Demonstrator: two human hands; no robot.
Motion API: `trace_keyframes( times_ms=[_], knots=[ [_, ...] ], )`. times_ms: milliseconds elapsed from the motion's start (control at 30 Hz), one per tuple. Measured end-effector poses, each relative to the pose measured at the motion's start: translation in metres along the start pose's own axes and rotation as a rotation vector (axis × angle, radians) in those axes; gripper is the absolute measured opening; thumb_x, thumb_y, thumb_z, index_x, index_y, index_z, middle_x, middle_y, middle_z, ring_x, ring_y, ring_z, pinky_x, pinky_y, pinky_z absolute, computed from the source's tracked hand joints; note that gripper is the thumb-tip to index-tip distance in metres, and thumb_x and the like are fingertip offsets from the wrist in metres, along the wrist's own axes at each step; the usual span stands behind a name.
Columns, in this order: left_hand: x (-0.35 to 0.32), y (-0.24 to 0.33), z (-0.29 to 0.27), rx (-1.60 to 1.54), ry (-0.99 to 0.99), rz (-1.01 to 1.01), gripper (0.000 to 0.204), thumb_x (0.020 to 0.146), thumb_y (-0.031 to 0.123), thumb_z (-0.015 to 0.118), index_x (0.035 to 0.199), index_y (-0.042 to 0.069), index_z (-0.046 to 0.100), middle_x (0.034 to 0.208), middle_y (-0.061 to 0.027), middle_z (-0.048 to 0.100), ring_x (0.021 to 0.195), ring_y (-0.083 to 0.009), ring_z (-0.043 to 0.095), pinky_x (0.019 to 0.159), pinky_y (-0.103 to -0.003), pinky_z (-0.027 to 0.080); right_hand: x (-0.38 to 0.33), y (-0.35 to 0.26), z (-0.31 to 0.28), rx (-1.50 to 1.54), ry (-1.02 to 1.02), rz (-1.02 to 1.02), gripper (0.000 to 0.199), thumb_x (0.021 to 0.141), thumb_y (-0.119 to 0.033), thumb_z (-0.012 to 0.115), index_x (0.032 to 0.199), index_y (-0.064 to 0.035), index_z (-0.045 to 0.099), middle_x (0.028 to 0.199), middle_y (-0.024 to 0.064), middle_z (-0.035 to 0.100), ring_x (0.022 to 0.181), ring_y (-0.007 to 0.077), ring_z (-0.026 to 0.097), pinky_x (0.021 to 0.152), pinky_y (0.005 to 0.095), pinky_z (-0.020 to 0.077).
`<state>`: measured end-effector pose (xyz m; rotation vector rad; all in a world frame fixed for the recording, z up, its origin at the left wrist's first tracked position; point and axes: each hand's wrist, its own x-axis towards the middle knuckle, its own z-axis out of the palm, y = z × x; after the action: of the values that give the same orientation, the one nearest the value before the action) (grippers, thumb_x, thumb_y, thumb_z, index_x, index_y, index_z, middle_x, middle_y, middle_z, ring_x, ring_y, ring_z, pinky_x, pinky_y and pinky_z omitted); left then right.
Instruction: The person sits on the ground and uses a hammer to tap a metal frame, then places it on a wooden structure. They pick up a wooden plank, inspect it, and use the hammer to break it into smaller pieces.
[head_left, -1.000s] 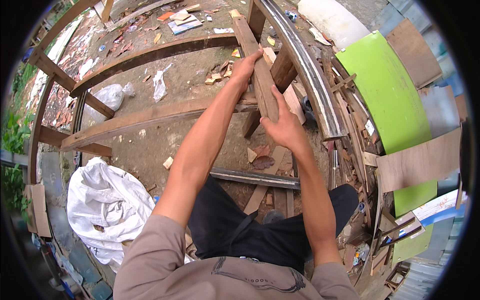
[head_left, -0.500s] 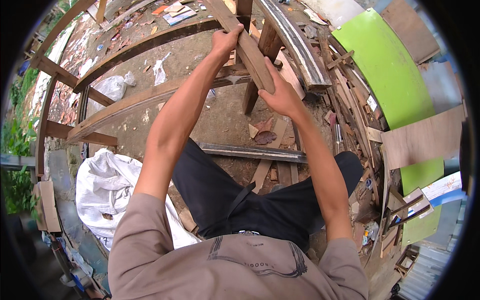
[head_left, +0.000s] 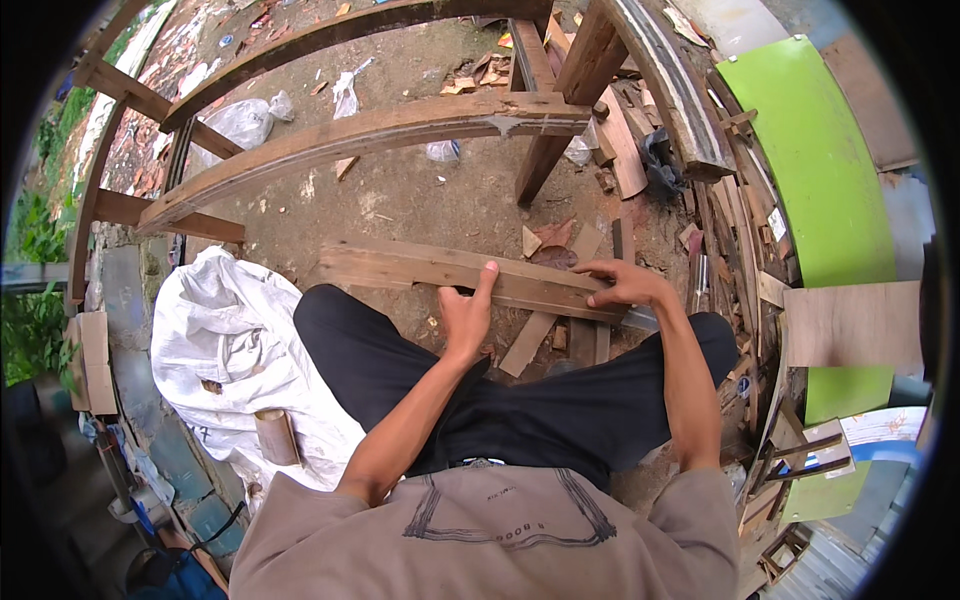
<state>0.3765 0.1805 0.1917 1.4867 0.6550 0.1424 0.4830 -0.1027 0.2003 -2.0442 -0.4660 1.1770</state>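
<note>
Wooden beam (head_left: 440,265) in two bare hands, seen from above; the beam lies crosswise before the person's parted knees, its left end reaching past the left knee, its right end short of the right knee; whether its underside touches the ground (head_left: 290,215) cannot be told. The left hand (head_left: 467,318) pinches the beam's near edge right of mid-length, thumb laid over the upper face, the other fingers folded, their tips hidden; the right hand (head_left: 632,284) pinches the beam's right end, thumb at the near side, fingers bent over the top. Beyond the beam stands a wooden frame (head_left: 370,137) of rails and posts; a brown dry leaf (head_left: 555,257) lies just past the beam's far edge; at left a white sack (head_left: 230,325) spreads beside the left knee, a short brown piece (head_left: 277,437) resting near its lower edge; at right leans a green panel (head_left: 810,170).
</note>
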Motion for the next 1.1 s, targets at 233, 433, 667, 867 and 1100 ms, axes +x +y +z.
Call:
trace_keyframes(
  times_ms=[233, 433, 667, 867, 1100],
  knots=[
    [0.069, -0.113, 0.04, -0.018, -0.148, -0.597, 0.069, 0.085, 0.039, 0.076, 0.129, -0.009, 0.052, 0.128, -0.0217, 0.055, 0.115, -0.0276, 0.057, 0.089, -0.04, 0.053, 0.055, 0.046, 0.067, -0.634, 0.128, 0.23, 0.083, 0.07, -0.033, 0.083, 0.139, -0.0079, 0.042, 0.129, 0.0231, 0.055, 0.119, 0.0421, 0.056, 0.099, 0.0497, 0.0474],
    [0.082, -0.15, 0.038, 0.16, -0.348, -0.667, 0.061, 0.087, 0.038, 0.074, 0.122, -0.008, 0.057, 0.12, -0.0194, 0.059, 0.106, -0.0302, 0.062, 0.075, -0.037, 0.06, 0.073, 0.111, 0.093, -0.736, 0.257, 0.261, 0.078, 0.068, -0.024, 0.083, 0.131, -0.0047, 0.042, 0.127, 0.0202, 0.051, 0.121, 0.0406, 0.052, 0.096, 0.0522, 0.0478],
    [0.066, -0.171, 0.023, 0.191, -0.285, -0.825, 0.068, 0.083, 0.044, 0.075, 0.123, -0.008, 0.056, 0.12, -0.02, 0.058, 0.102, -0.0304, 0.062, 0.074, -0.04, 0.059, 0.073, 0.109, 0.105, -0.829, 0.298, 0.201, 0.077, 0.069, -0.013, 0.079, 0.134, -0.0072, 0.038, 0.127, 0.0157, 0.051, 0.124, 0.0378, 0.05, 0.096, 0.053, 0.0466],
    [0.086, -0.186, 0.021, -0.164, -0.227, -0.874, 0.101, 0.08, 0.054, 0.077, 0.15, -0.001, 0.029, 0.151, -0.0296, 0.03, 0.128, -0.042, 0.048, 0.095, -0.046, 0.054, 0.08, 0.116, 0.1, -0.756, 0.241, 0.169, 0.064, 0.069, -0.006, 0.076, 0.122, -0.0059, 0.04, 0.12, 0.017, 0.053, 0.117, 0.0399, 0.054, 0.093, 0.0525, 0.0473],
    [0.095, -0.179, 0.038, -0.189, -0.168, -0.891, 0.099, 0.078, 0.045, 0.084, 0.147, -0.003, 0.031, 0.152, -0.028, 0.026, 0.126, -0.0433, 0.048, 0.099, -0.045, 0.054, 0.08, 0.116, 0.1, -0.823, 0.249, 0.143, 0.059, 0.069, -0.008, 0.076, 0.117, -0.004, 0.042, 0.115, 0.0173, 0.055, 0.114, 0.0375, 0.056, 0.091, 0.0488, 0.0477]
  ],
)
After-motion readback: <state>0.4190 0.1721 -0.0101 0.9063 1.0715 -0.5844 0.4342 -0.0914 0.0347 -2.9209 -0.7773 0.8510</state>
